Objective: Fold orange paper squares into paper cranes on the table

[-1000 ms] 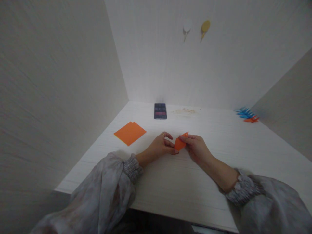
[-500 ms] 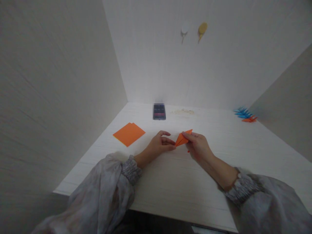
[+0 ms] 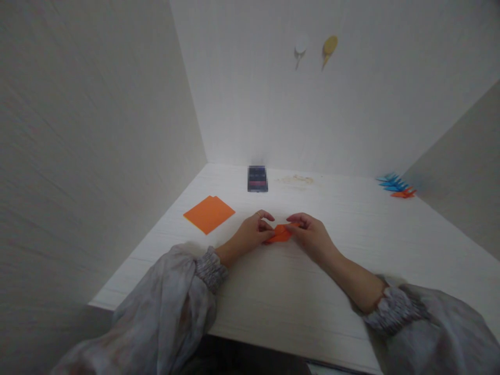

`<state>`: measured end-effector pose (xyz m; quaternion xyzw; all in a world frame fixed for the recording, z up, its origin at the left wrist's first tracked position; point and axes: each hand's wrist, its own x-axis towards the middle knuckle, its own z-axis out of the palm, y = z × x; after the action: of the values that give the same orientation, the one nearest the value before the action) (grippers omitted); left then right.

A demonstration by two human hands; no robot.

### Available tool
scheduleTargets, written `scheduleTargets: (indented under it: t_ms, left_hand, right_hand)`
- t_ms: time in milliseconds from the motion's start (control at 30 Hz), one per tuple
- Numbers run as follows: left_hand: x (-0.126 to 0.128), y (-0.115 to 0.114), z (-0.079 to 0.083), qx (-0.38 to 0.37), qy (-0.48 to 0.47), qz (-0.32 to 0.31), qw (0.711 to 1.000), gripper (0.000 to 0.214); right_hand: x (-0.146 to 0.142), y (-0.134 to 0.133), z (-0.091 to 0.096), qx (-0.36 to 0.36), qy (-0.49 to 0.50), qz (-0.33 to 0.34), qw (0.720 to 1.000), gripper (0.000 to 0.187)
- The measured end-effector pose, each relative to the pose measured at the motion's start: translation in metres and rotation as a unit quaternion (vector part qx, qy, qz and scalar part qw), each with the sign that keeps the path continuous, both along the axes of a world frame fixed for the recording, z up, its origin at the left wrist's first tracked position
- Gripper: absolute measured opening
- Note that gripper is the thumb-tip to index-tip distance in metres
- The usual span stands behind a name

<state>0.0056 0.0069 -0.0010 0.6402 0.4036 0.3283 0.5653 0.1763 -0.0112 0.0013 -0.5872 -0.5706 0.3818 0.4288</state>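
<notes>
- A pale back wall (image 3: 242, 104) fills the upper middle of the frame and closes off the far side of the desk (image 3: 281, 302), whose white top spreads across the lower half and seems to give the forearms a surface to lean on
- The right hand (image 3: 314, 237), right of centre, has its thumb and fingers clamped on one end of the paper; its forefinger arches above, perhaps leaving the middle unobstructed
- The left hand (image 3: 252, 232) pinches the opposite end between thumb and fingers, its forefinger raised apart; a grip at both ends probably keeps so small a piece from slipping or springing open
- Flat orange sheets (image 3: 210, 214) lie slightly offset at centre left, apart from the left hand but seemingly within its reach
- Blue folded pieces (image 3: 391, 182) and an orange folded piece (image 3: 404, 193) sit in a row at the right edge of the desk, likely out of the arms' way
- A dark object (image 3: 258, 178), blurred out, stands near the wall's foot
- The folded orange paper (image 3: 282, 234) is between both hands, just below the frame's centre; whether it touches the desk I cannot tell
</notes>
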Motion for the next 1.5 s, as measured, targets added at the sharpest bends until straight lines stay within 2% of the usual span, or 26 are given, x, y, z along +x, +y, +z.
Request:
scheduleTargets:
  t_ms: [67,167,333,467,567,667,767,833,933,1500]
  left_hand:
    - [-0.003,0.000,0.000,0.089,0.078,0.000,0.993,0.021]
    - [-0.006,-0.002,0.003,0.213,0.168,-0.007,0.963,0.017]
    - [-0.009,-0.004,0.008,0.309,0.220,-0.025,0.925,0.017]
    - [-0.010,-0.003,0.007,0.306,0.238,-0.062,0.920,0.016]
    - [-0.010,-0.001,0.006,0.297,0.238,-0.082,0.921,0.013]
    - [-0.010,0.000,0.004,0.289,0.221,-0.091,0.927,0.011]
    - [-0.011,0.000,0.002,0.280,0.206,-0.093,0.933,0.012]
    - [-0.011,0.000,0.001,0.274,0.205,-0.095,0.935,0.012]
    - [-0.011,-0.001,0.001,0.269,0.208,-0.095,0.936,0.013]
    - [-0.010,-0.001,0.005,0.261,0.212,-0.107,0.936,0.013]
  right_hand:
    - [0.002,0.001,-0.002,0.018,-0.091,0.021,0.995,0.011]
    - [0.002,0.002,-0.005,0.035,-0.172,0.048,0.983,0.009]
    - [0.000,0.002,-0.005,0.055,-0.245,0.070,0.965,0.008]
    - [0.000,-0.001,-0.004,0.094,-0.315,0.085,0.940,0.006]
    - [0.004,-0.003,-0.005,0.175,-0.354,0.112,0.912,0.007]
    - [0.010,-0.005,-0.004,0.263,-0.349,0.190,0.879,0.013]
    - [0.014,-0.006,-0.001,0.280,-0.322,0.292,0.856,0.016]
    - [0.016,-0.007,0.000,0.264,-0.308,0.316,0.858,0.017]
    - [0.015,-0.007,0.001,0.245,-0.299,0.316,0.867,0.017]
    - [0.013,-0.008,0.003,0.247,-0.283,0.319,0.870,0.021]
